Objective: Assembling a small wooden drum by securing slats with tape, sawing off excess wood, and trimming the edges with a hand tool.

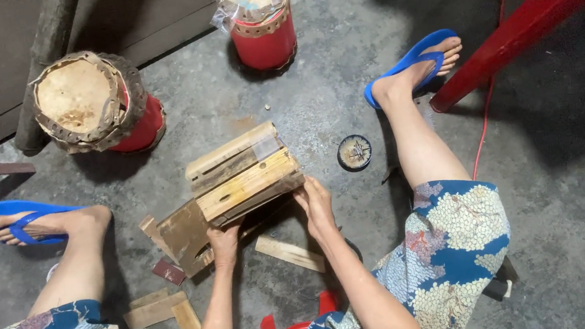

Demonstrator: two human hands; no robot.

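Note:
A small wooden crate [241, 179] made of slats rests tilted on the concrete floor between my legs. My left hand [225, 244] grips its near lower edge, beside a dark board [184, 236] leaning against it. My right hand [316, 205] holds the crate's right near corner. Loose wooden slats [289, 254] lie on the floor just beneath my hands.
Two red drums with hide tops stand at the left [93, 104] and at the top centre [259, 20]. A small round tin [354, 152] sits right of the crate. More wood offcuts [161, 310] lie near my left leg. A red pole [513, 29] slants at the right.

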